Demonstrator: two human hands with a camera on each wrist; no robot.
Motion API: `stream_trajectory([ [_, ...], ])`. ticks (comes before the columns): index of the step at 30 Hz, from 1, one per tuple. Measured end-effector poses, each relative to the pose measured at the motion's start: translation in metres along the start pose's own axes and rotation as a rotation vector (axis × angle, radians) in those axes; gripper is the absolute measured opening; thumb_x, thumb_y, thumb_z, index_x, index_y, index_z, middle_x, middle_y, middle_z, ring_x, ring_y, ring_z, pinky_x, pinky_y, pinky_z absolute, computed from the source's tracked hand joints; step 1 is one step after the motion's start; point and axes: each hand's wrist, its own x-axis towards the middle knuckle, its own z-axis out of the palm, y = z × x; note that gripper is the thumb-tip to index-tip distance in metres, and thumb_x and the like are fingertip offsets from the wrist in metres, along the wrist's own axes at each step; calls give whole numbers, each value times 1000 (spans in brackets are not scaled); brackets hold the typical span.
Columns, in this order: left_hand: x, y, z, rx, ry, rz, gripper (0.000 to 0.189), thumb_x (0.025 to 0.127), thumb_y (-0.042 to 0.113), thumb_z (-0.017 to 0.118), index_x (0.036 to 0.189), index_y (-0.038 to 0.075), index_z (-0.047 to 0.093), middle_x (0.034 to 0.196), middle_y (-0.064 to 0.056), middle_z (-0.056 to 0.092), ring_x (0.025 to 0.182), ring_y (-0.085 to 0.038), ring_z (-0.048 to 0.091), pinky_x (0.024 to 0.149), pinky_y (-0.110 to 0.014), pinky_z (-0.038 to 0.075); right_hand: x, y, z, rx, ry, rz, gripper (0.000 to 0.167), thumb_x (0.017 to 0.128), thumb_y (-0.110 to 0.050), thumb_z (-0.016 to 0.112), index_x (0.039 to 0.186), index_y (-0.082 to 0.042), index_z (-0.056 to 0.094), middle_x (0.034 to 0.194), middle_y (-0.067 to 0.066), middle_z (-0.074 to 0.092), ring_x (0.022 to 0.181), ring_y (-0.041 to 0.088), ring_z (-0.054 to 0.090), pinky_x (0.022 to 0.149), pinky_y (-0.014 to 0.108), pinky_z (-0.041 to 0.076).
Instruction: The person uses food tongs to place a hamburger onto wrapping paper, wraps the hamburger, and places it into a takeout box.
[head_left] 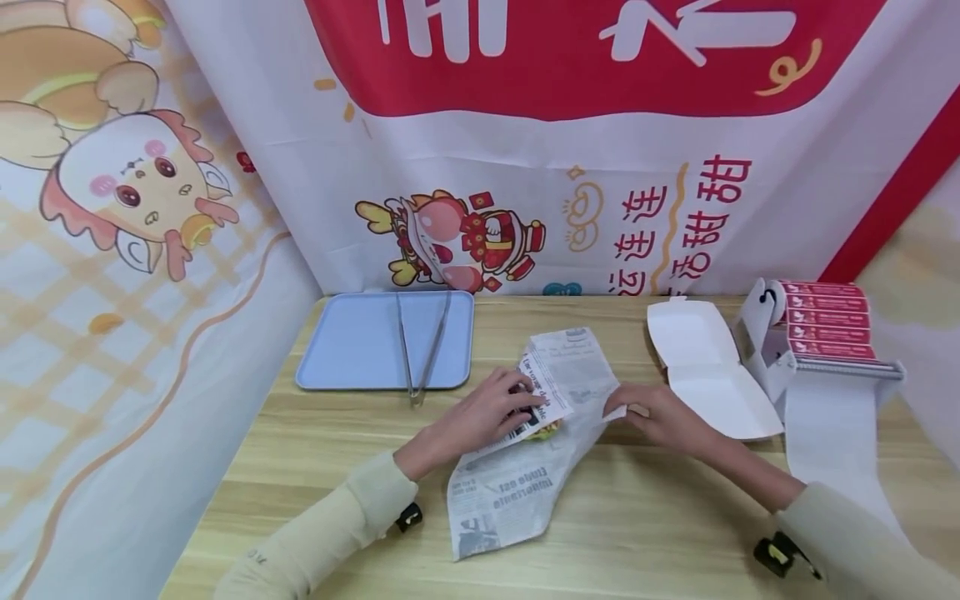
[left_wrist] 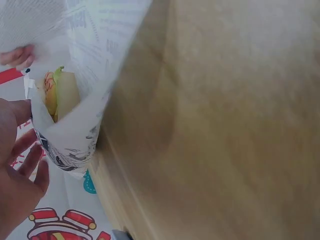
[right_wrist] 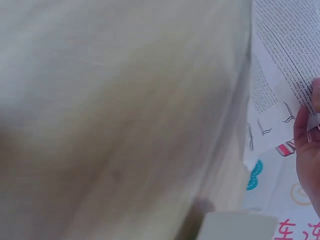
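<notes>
Sandwich-like food (head_left: 547, 431) sits partly covered on printed paper (head_left: 517, 492), near the middle of the wooden table (head_left: 637, 517).

Reading clock directions from the food in the head view, its filling shows beneath the folded flap; it could slide out if that flap lifts, I judge, and a hard pull on the thin sheet might tear it. The left hand (head_left: 501, 407), at nine to ten o'clock, rests on the flap with fingers spread and slightly bent, its forearm reaching in from eight. The right hand (head_left: 660, 414), at three, pinches the paper's edge between thumb and fingers, wrist bent, forearm coming from nearly four. Farther out, between two and three, lies the opened white box (head_left: 708, 367).
</notes>
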Motion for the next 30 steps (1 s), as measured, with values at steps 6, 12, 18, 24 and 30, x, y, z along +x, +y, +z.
stream_trajectory([
  [6,2,3,8,-41,13,-12,32,100,28,60,132,25,65,131,-2,57,122,-19,45,102,-37,44,21,-2,-4,28,-29,73,26,84,8,71,91,-17,70,90,-6,72,88,3,64,77,19,54],
  [12,3,5,9,-37,13,-19,32,99,29,61,131,26,66,132,-1,57,120,-18,46,100,-34,45,40,-1,-5,24,-30,77,17,88,2,69,88,-15,70,87,-6,66,80,1,56,68,21,50],
  [18,3,4,10,-43,48,-12,23,96,27,67,117,19,72,131,-3,57,120,-21,47,105,-36,44,68,3,3,-75,-68,89,4,90,-9,72,88,-13,71,83,-6,67,76,5,57,67,26,50],
  [24,2,2,18,-182,106,-143,43,85,17,77,124,6,64,130,-9,59,120,-23,51,106,-37,47,84,13,19,-27,-102,142,5,93,-17,70,89,-14,71,84,-6,69,79,6,59,72,27,50],
  [30,3,2,27,-466,207,-324,68,73,9,86,126,5,43,119,-11,55,108,-21,56,96,-38,52,93,18,36,0,-107,186,5,92,-16,71,89,-13,69,85,-4,69,82,12,60,77,32,51],
])
